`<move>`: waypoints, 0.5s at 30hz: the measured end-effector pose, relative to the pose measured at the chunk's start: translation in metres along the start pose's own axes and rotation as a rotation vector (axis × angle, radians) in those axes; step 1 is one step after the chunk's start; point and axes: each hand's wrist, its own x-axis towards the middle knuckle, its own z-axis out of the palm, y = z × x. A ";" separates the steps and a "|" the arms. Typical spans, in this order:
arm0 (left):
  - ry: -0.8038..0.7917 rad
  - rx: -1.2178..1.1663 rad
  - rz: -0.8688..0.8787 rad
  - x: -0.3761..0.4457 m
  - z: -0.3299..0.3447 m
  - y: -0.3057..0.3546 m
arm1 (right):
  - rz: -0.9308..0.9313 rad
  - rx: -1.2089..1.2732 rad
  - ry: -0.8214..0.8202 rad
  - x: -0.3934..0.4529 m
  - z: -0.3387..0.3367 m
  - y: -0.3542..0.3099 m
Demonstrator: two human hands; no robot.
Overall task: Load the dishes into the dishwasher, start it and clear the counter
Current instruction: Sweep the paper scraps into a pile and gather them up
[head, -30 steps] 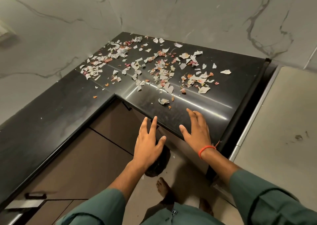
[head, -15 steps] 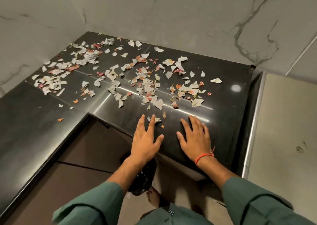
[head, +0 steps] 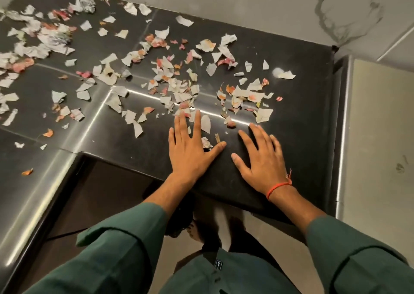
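Both hands, the left hand (head: 190,152) and right hand (head: 261,159), have been laid flat, fingers spread, near the worktop's (head: 302,125) front edge, reaching torn paper scraps (head: 179,87) scattered toward its back corner, so clearing is judged begun.

Torn white and pink paper scraps (head: 179,87) lie scattered flat over the glossy black counter (head: 302,118), thickest toward its back-left corner.

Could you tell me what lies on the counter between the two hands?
In the head view, two small paper scraps lie by the left hand; the counter toward the right hand is bare.
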 end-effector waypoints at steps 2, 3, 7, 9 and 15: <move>0.031 0.008 0.013 0.012 -0.001 -0.003 | 0.002 0.001 -0.012 -0.001 -0.001 -0.001; 0.044 0.004 0.019 0.019 -0.002 -0.005 | 0.003 0.001 -0.019 -0.001 -0.002 -0.001; 0.117 -0.095 -0.016 0.034 -0.005 -0.014 | 0.003 0.035 -0.026 0.000 -0.004 -0.001; 0.133 -0.129 -0.038 0.035 -0.006 -0.014 | 0.004 0.128 -0.001 -0.001 -0.006 0.001; 0.109 -0.093 -0.048 0.038 -0.008 -0.012 | 0.200 0.320 0.238 0.033 -0.012 0.021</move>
